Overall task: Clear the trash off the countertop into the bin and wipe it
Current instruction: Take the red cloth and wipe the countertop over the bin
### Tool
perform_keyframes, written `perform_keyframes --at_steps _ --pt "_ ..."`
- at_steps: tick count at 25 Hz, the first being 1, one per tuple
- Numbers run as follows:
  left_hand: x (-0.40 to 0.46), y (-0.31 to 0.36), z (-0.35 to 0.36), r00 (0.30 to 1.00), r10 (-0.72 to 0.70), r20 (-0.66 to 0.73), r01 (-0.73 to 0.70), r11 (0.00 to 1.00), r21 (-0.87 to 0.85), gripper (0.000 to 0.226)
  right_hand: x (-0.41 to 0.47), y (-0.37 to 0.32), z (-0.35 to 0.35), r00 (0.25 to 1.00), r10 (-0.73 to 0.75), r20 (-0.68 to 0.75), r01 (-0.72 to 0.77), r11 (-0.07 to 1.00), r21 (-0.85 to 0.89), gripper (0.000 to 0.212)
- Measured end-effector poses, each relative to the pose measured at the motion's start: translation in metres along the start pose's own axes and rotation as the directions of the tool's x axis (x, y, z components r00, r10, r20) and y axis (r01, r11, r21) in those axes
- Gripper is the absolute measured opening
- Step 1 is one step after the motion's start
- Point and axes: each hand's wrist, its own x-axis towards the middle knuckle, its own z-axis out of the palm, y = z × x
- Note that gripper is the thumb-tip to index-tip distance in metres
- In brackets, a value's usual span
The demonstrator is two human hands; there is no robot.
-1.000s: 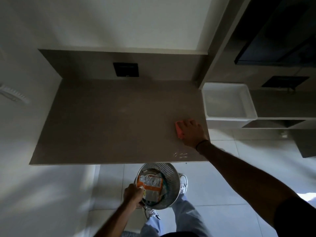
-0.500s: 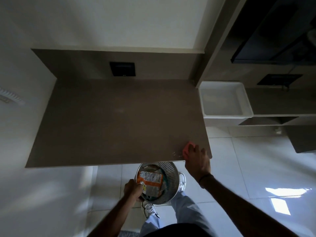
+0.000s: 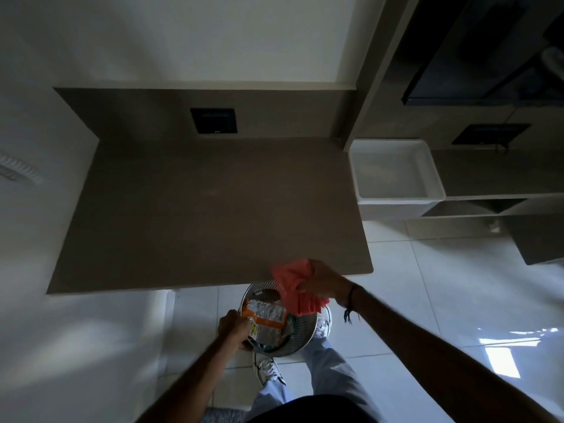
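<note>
Because the mesh wastebasket [image 3: 282, 323] sits tucked just under the counter's near edge at about six o'clock in my one head view, I judge it is held there to catch whatever gets swept off the lip. My left hand [image 3: 233, 328], at seven o'clock from the basket's centre, is closed round its near rim and keeps it tilted up toward the edge. My right hand [image 3: 320, 282] is at roughly five o'clock of the brown countertop [image 3: 198, 209], curled tight on an orange cloth [image 3: 294, 288] that hangs bunched over the edge and partly over the basket's mouth; that placement suits shaking or dragging crumbs into the bin, though no crumbs are visible to me in this dim light. Inside the basket lies an orange-and-clear snack wrapper [image 3: 265, 319] with some paler packaging under it, so the trash looks binned, and the counter surface shows nothing loose on it. At three o'clock of the counter stands a white tub sink [image 3: 396, 172], and at twelve o'clock a black wall socket plate [image 3: 213, 121]. By count: one basket, one cloth, two hands, one distinct wrapper, one sink, and two dark plates, the second [image 3: 491, 134] being at the far right.
</note>
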Motion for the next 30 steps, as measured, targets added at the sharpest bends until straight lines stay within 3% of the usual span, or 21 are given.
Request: perform_keyframes --at_steps 3,6,9,12,13,15,18,21,23,26,30 --pt "-0.002 -0.002 -0.001 1.000 0.010 -0.009 -0.010 1.000 -0.009 0.036 0.004 -0.005 -0.026 0.997 0.047 -0.065 -0.018 0.922 0.387 0.045" --pt "-0.005 -0.001 -0.001 1.000 0.005 -0.003 -0.005 0.999 -0.044 0.037 0.013 -0.015 -0.039 0.986 0.125 -0.115 -0.048 0.854 0.518 0.047" --pt "-0.007 0.002 -0.002 1.000 0.018 -0.004 -0.019 0.997 -0.074 0.037 0.012 -0.016 -0.034 0.909 0.185 -0.374 -0.016 0.911 0.413 0.038" --pt "-0.011 0.006 0.000 0.999 0.040 -0.012 -0.040 0.998 -0.049 0.039 -0.010 0.003 -0.021 0.648 0.129 -0.751 -0.074 0.992 0.106 0.028" --pt "-0.012 0.007 0.001 0.999 0.045 -0.010 -0.045 0.998 -0.044 0.039 -0.018 0.015 -0.014 0.581 0.097 -0.808 -0.091 0.994 0.054 0.022" --pt "-0.012 0.007 0.005 0.999 0.052 -0.008 -0.053 0.998 -0.024 0.038 -0.029 0.044 0.008 0.537 0.059 -0.842 -0.094 0.996 0.010 0.015" --pt "-0.001 0.004 0.018 0.998 0.051 0.027 -0.050 0.998 -0.042 0.033 -0.032 0.093 0.041 0.644 0.152 -0.749 -0.163 0.985 0.060 0.019" --pt "0.014 -0.006 0.037 0.997 0.042 0.068 -0.037 0.997 -0.067 0.030 -0.019 0.132 0.061 0.842 0.379 -0.383 -0.324 0.924 0.202 0.048" --pt "0.029 -0.015 0.057 0.997 0.039 0.072 -0.034 0.997 -0.067 0.032 -0.006 0.155 0.072 0.862 0.412 -0.295 -0.364 0.909 0.203 0.051" --pt "0.058 -0.033 0.093 0.998 0.047 0.049 -0.047 0.999 0.005 0.033 0.013 0.186 0.081 0.829 0.422 -0.367 -0.378 0.907 0.187 0.054" --pt "0.120 -0.073 0.153 1.000 -0.031 -0.002 0.031 0.998 -0.052 0.031 0.067 0.254 0.103 0.839 0.441 -0.318 -0.378 0.894 0.241 0.057"
